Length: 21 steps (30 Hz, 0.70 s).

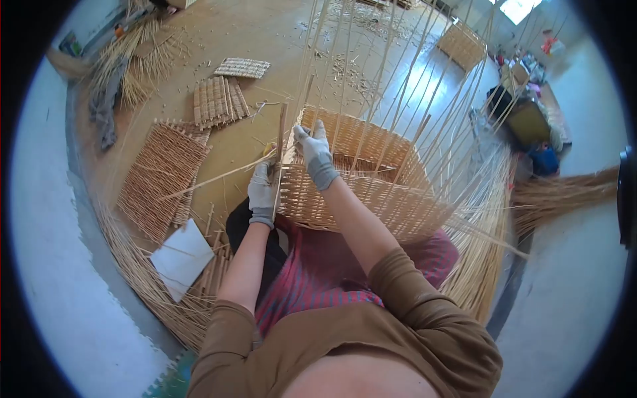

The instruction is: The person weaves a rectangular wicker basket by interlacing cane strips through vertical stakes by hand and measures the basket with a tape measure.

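Note:
A half-woven wicker basket (358,204) lies across my lap, its long pale stakes rising upward and fanning to the right. My left hand (263,189), in a white-grey glove, is closed at the basket's left end, outside the wall. Beside its fingers a small yellow piece shows, too covered to name. My right hand (317,156), gloved too, reaches over the near side and grips the left end wall near the far corner; part of its fingers is hidden. A thin wooden stick (282,159) stands upright between both hands. From there a loose strand (215,178) runs out leftward.
Woven panels (164,178) lie on the floor to the left, with smaller slatted pieces (219,103) beyond. A white sheet (182,259) rests near my left knee. Bundles of long strands (488,232) spread at the right. Another basket (462,45) stands farther back amid scattered cuttings.

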Motion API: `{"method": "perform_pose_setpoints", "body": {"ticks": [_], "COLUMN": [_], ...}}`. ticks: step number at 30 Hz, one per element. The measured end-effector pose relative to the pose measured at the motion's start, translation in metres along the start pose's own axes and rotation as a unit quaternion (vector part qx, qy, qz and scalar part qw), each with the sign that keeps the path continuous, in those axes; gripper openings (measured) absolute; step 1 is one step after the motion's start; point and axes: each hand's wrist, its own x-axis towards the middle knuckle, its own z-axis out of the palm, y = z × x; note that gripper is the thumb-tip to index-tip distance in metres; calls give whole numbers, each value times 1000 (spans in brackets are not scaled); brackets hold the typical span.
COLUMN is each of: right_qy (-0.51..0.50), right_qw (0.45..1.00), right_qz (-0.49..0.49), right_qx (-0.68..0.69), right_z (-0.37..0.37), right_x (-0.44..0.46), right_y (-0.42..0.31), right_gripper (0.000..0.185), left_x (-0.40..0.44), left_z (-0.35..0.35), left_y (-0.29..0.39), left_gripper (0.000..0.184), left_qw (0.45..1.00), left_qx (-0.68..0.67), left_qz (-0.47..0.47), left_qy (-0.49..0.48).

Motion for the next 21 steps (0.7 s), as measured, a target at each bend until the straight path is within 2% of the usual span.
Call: {"method": "perform_pose_setpoints", "body": {"ticks": [1, 2, 4, 5, 6, 8, 9, 10, 12, 13, 14, 15, 16, 18, 20, 21], "right_qy": [-25, -17, -149, -186, -182, -86, -30, -30, 61, 72, 73, -30, -132, -144, -94, -95], "right_qw": [991, 991, 980, 980, 981, 982, 972, 972, 912, 902, 906, 933, 936, 935, 987, 981], "right_qz": [-129, -130, -108, -72, -74, -142, -207, -209, -391, -413, -405, -358, -309, -320, -131, -154], "right_qx": [13, 30, -82, -5, 8, -90, -104, -100, -110, -100, -101, -1, 102, 58, -10, -62], "right_z": [4, -2, -14, -18, -13, -3, 3, 6, 7, 10, 5, -2, -9, -35, -63, -62], "right_x": [0, -1, -20, -24, -27, -30, -39, -50, -68, -74, -75, -74, -70, -74, -90, -103], "right_y": [11, 17, -3, -8, -7, -8, -12, -19, -33, -35, -28, -18, -13, -17, -28, -23], "right_gripper": [68, 68, 45, 37, 37, 38, 40, 40, 42, 34, 34, 32, 31, 30, 28, 28], "left_x": [2, 2, 3, 4, 5, 7, 9, 12, 15, 18, 14, 13, 16, 15, 14, 10], "left_z": [-7, -12, -17, -16, -15, -13, -14, -18, -20, -19, -20, -23, -24, -23, -20, -23], "left_y": [5, 9, 14, 13, 12, 8, 17, 22, 24, 20, 16, 21, 23, 18, 12, 29], "left_gripper": [30, 30, 35, 35, 35, 33, 30, 30, 30, 34, 34, 34, 34, 35, 34, 29], "left_qw": [996, 995, 991, 989, 987, 989, 991, 991, 986, 983, 983, 981, 979, 985, 979, 976], "left_qx": [80, 91, 90, 82, 90, 67, 65, 68, 127, 138, 143, 161, 176, 145, 157, 182], "left_qz": [33, 42, 99, 126, 132, 135, 114, 117, 93, 119, 111, 87, 68, 58, 123, 117], "left_qy": [5, -7, 5, 14, 5, 4, -14, -14, -48, -39, -43, -61, -76, -75, -41, -34]}}
